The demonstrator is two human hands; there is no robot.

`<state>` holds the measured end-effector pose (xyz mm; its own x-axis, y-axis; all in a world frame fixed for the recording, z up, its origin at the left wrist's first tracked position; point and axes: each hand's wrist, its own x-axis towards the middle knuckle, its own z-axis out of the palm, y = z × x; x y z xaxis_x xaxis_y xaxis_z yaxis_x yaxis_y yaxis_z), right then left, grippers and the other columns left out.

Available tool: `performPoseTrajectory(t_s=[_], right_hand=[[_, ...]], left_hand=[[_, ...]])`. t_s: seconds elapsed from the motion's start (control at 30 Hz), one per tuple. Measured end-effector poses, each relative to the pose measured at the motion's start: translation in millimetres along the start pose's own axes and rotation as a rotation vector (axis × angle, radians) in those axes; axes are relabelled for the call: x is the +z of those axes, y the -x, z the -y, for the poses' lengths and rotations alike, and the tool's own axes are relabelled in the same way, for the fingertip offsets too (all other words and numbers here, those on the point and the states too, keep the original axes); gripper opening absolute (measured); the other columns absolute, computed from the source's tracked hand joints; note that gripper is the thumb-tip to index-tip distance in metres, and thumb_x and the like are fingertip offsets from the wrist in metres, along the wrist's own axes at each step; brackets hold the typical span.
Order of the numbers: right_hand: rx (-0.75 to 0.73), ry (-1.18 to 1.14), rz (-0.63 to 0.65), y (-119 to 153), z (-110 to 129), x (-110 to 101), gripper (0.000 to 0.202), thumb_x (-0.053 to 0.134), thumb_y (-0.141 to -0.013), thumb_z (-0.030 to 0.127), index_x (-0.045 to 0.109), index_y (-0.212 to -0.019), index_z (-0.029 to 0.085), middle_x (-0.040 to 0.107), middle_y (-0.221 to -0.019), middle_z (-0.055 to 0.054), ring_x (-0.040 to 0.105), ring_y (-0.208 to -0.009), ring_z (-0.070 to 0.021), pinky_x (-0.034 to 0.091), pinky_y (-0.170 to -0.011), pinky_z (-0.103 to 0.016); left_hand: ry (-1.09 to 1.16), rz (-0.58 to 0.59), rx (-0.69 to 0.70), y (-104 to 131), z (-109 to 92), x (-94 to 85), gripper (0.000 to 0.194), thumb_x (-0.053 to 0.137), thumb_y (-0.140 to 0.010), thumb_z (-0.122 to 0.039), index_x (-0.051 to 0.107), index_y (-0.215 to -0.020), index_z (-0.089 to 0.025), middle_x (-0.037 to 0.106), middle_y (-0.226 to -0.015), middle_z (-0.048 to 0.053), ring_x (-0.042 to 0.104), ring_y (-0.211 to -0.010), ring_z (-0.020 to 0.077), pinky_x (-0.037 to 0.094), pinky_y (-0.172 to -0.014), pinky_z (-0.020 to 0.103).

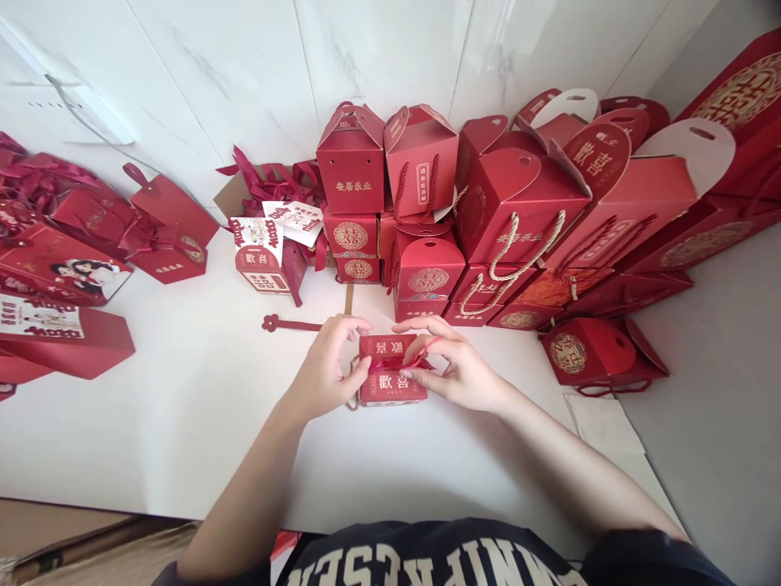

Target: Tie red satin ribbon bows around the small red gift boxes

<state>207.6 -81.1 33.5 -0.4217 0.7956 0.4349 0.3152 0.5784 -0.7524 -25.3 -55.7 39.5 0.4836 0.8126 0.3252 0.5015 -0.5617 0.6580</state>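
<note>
While the left hand (329, 366) grips the red box (390, 387) (printed 歡喜), the right hand (455, 370) pinches its ribbon (407, 362)

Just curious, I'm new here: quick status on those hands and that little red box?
Left hand steadies small red box. Right hand pinches red ribbon on top. Stacked red boxes behind, none touching.

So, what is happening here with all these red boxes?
A person sits at a white table and holds a small red box with both hands. The left hand steadies its left side, and the right hand pinches the red ribbon across the top. Behind the box, many red gift boxes are stacked against the wall, and more lie on the left. A loose red strip lies on the table.
</note>
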Motion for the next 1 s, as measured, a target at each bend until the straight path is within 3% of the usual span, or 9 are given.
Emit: performPoseTrajectory(t_s=[0.1,0.23,0.37,0.53,0.77,0.9,1.0], right_hand=[[-0.065,0.003,0.036,0.4,3.7,-6.9,0.007,0.067,-0.086,0.019,0.061,-0.090,0.020,0.063,-0.112,-0.008,0.059,-0.104,-0.0209,0.045,-0.094,-0.040],[-0.175,0.135,0.164,2.4,10.8,-6.1,0.003,0.059,-0.089,0.016,0.060,-0.091,0.018,0.065,-0.086,-0.004,0.059,-0.082,-0.0165,0.045,-0.081,-0.034],[-0.306,0.315,0.268,5.7,21.0,2.5,0.011,0.052,-0.095,0.020,0.060,-0.090,0.017,0.065,-0.081,-0.004,0.054,-0.074,-0.0159,0.041,-0.072,-0.030],[-0.379,0.465,0.363,9.8,29.4,8.1,0.021,0.045,-0.096,0.012,0.061,-0.084,0.016,0.063,-0.077,-0.002,0.046,-0.069,-0.0151,0.035,-0.065,-0.029],[-0.338,0.463,0.499,12.6,31.5,7.7,0.019,0.047,-0.094,0.013,0.061,-0.082,0.018,0.063,-0.077,-0.001,0.046,-0.068,-0.0157,0.035,-0.065,-0.030],[-0.240,0.250,0.609,13.4,36.3,-1.5,0.014,0.052,-0.092,0.015,0.064,-0.098,0.021,0.069,-0.087,-0.001,0.055,-0.078,-0.0163,0.042,-0.075,-0.030],[-0.110,0.036,0.549,9.3,34.5,-14.7,0.018,0.054,-0.092,0.015,0.063,-0.107,0.021,0.071,-0.095,-0.002,0.060,-0.084,-0.0154,0.046,-0.080,-0.030]], left_hand=[[-0.069,0.153,-0.056,-2.1,-1.2,-9.0,0.016,0.061,-0.084,-0.024,0.058,-0.100,-0.022,0.051,-0.113,0.007,0.050,-0.109,0.0230,0.044,-0.096,0.040],[-0.085,0.253,-0.110,-3.0,-4.1,-12.4,0.023,0.069,-0.079,-0.036,0.057,-0.091,-0.021,0.050,-0.101,0.004,0.052,-0.096,0.0206,0.047,-0.087,0.036],[-0.052,0.304,-0.107,-2.0,-3.1,-10.5,0.010,0.062,-0.084,-0.027,0.055,-0.084,-0.020,0.051,-0.093,0.002,0.052,-0.087,0.0178,0.046,-0.080,0.032],[-0.021,0.282,-0.134,-1.1,2.4,-9.8,0.002,0.054,-0.085,-0.019,0.055,-0.084,-0.020,0.052,-0.090,0.001,0.051,-0.082,0.0160,0.044,-0.074,0.029],[-0.003,0.185,-0.223,-0.7,-4.0,-9.0,0.003,0.053,-0.086,-0.019,0.055,-0.086,-0.021,0.048,-0.075,-0.003,0.046,-0.069,0.0129,0.038,-0.064,0.026],[-0.012,0.186,-0.207,0.1,-4.9,-9.2,0.004,0.055,-0.087,-0.023,0.058,-0.088,-0.021,0.049,-0.075,-0.002,0.049,-0.072,0.0137,0.039,-0.065,0.027],[0.022,0.212,-0.166,0.1,-3.9,-8.3,0.005,0.054,-0.086,-0.019,0.058,-0.087,-0.020,0.052,-0.082,-0.001,0.050,-0.077,0.0141,0.042,-0.071,0.028]])
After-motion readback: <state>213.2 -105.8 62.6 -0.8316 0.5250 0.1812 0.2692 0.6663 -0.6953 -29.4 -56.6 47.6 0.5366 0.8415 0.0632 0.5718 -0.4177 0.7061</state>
